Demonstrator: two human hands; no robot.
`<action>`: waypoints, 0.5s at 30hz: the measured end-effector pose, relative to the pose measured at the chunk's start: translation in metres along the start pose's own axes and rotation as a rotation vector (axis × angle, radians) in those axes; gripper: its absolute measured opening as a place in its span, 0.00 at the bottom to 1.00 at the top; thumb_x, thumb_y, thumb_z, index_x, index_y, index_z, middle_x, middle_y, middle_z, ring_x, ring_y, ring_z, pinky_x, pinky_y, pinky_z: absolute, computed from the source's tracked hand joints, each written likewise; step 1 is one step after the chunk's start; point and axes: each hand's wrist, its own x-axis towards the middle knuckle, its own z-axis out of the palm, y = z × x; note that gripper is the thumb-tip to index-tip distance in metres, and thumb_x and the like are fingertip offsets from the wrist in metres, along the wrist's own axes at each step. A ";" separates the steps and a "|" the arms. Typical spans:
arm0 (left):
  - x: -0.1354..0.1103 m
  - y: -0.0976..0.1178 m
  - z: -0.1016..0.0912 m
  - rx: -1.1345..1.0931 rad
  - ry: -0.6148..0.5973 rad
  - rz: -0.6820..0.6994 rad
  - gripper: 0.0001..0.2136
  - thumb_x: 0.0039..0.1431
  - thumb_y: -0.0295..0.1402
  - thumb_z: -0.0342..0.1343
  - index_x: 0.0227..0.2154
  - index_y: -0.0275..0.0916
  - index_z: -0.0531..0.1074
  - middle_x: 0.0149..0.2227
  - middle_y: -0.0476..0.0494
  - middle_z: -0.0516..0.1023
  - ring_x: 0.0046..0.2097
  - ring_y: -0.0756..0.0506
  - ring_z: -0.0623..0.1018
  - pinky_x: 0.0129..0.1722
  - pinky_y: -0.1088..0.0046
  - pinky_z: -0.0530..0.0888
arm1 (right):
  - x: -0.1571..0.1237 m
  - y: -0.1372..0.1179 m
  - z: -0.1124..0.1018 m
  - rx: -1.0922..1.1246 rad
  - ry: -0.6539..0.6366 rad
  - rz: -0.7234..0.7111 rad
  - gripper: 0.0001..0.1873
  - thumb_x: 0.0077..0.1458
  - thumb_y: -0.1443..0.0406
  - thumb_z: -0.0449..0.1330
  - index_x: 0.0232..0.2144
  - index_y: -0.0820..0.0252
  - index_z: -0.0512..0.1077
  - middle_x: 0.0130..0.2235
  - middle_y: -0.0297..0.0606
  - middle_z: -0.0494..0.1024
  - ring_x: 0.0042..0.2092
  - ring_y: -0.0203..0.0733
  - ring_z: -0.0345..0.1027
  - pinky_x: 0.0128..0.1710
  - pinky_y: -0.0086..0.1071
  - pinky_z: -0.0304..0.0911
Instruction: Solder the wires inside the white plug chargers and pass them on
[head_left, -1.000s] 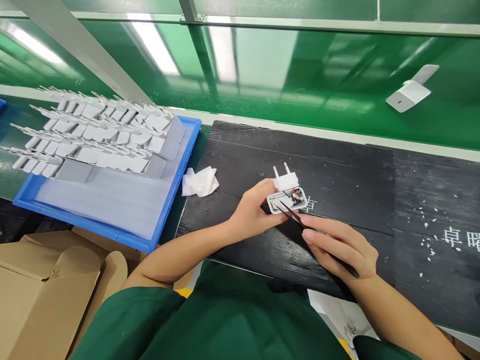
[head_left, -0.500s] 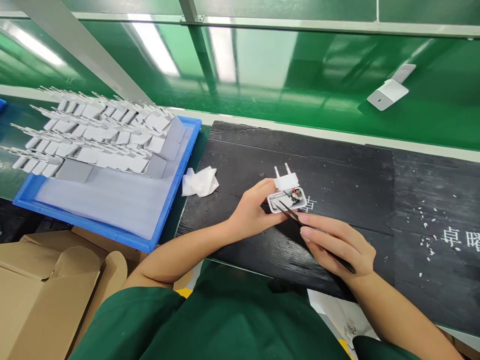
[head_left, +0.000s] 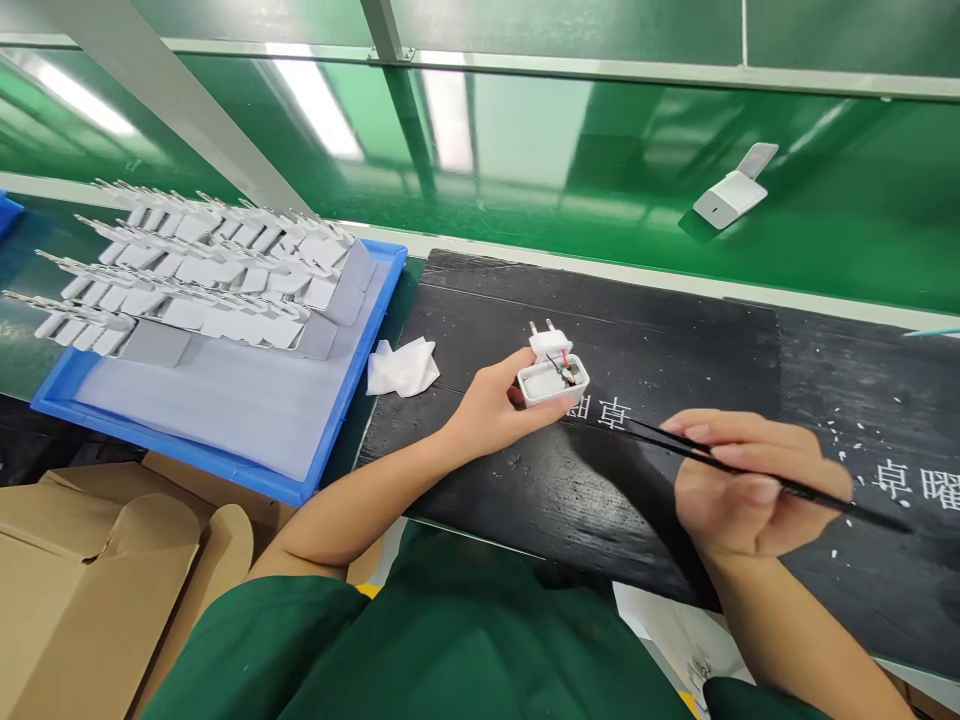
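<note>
My left hand [head_left: 491, 405] is closed around a small white plug housing [head_left: 551, 376] with two round pins on top and red and black wires showing in its open shell, held just above the black mat [head_left: 675, 330]. My right hand [head_left: 750, 485] pinches black tweezers [head_left: 757, 475], their tips pointing left toward the housing but clear of it, a short way to its right.
A blue tray [head_left: 352, 385] at left holds rows of white plug parts [head_left: 210, 275] on grey foam. A crumpled white cloth [head_left: 401, 367] lies beside it. A white adapter [head_left: 733, 188] sits on the green conveyor. Cardboard boxes [head_left: 97, 570] stand lower left. White crumbs dot the mat's right.
The tweezers have come out of the housing as my right hand drew back to the right. My left hand shifted the housing slightly left. The adapter on the conveyor moved left.
</note>
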 end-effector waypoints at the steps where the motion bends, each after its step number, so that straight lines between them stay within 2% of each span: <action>1: 0.000 0.001 -0.003 -0.027 0.006 -0.012 0.19 0.53 0.38 0.65 0.47 0.37 0.75 0.38 0.45 0.82 0.36 0.46 0.79 0.33 0.75 0.74 | 0.004 0.002 0.002 0.054 0.096 -0.038 0.10 0.65 0.60 0.52 0.39 0.51 0.73 0.29 0.32 0.71 0.28 0.36 0.70 0.23 0.34 0.70; 2: 0.001 0.002 -0.005 -0.053 0.013 -0.012 0.18 0.52 0.39 0.65 0.44 0.37 0.76 0.36 0.46 0.81 0.35 0.47 0.78 0.32 0.76 0.73 | 0.007 0.003 0.005 0.102 0.160 -0.062 0.11 0.65 0.62 0.51 0.37 0.54 0.73 0.27 0.32 0.69 0.27 0.36 0.68 0.22 0.34 0.68; 3: 0.000 0.003 -0.007 -0.078 0.019 -0.006 0.17 0.51 0.40 0.65 0.41 0.37 0.76 0.34 0.47 0.81 0.33 0.48 0.77 0.31 0.76 0.73 | 0.010 0.003 0.006 0.132 0.169 -0.032 0.11 0.65 0.64 0.50 0.35 0.56 0.72 0.26 0.32 0.69 0.26 0.37 0.68 0.22 0.34 0.67; 6: -0.002 0.007 -0.008 -0.162 0.008 0.016 0.16 0.50 0.42 0.66 0.36 0.37 0.75 0.31 0.49 0.78 0.31 0.50 0.74 0.29 0.77 0.71 | 0.013 -0.002 0.007 0.139 0.081 0.170 0.12 0.66 0.64 0.48 0.33 0.55 0.70 0.24 0.30 0.67 0.24 0.37 0.65 0.23 0.34 0.65; 8: -0.004 0.008 -0.008 -0.210 -0.011 0.018 0.17 0.50 0.44 0.67 0.36 0.37 0.74 0.31 0.49 0.78 0.30 0.50 0.74 0.28 0.77 0.71 | 0.011 -0.006 0.003 0.029 0.007 0.228 0.13 0.67 0.61 0.48 0.36 0.54 0.71 0.23 0.30 0.67 0.23 0.36 0.63 0.24 0.33 0.63; 10: -0.004 0.009 -0.007 -0.246 -0.032 -0.002 0.18 0.50 0.46 0.67 0.36 0.37 0.74 0.31 0.49 0.77 0.30 0.51 0.73 0.28 0.78 0.71 | 0.010 -0.006 -0.002 -0.204 -0.170 0.239 0.13 0.67 0.61 0.49 0.40 0.53 0.73 0.25 0.30 0.69 0.24 0.35 0.63 0.26 0.32 0.62; 12: -0.004 0.008 -0.006 -0.278 -0.050 -0.035 0.19 0.50 0.47 0.67 0.36 0.37 0.74 0.30 0.50 0.76 0.29 0.51 0.73 0.27 0.78 0.71 | 0.010 -0.001 -0.006 -0.441 -0.437 0.201 0.12 0.66 0.64 0.52 0.43 0.54 0.74 0.28 0.34 0.74 0.28 0.36 0.66 0.30 0.33 0.63; 15: -0.004 0.006 -0.006 -0.327 -0.075 -0.083 0.20 0.51 0.48 0.66 0.37 0.37 0.73 0.29 0.51 0.74 0.27 0.51 0.74 0.26 0.77 0.73 | 0.009 0.013 -0.006 -0.604 -0.768 0.069 0.12 0.63 0.65 0.55 0.45 0.58 0.76 0.35 0.40 0.78 0.35 0.42 0.70 0.34 0.35 0.65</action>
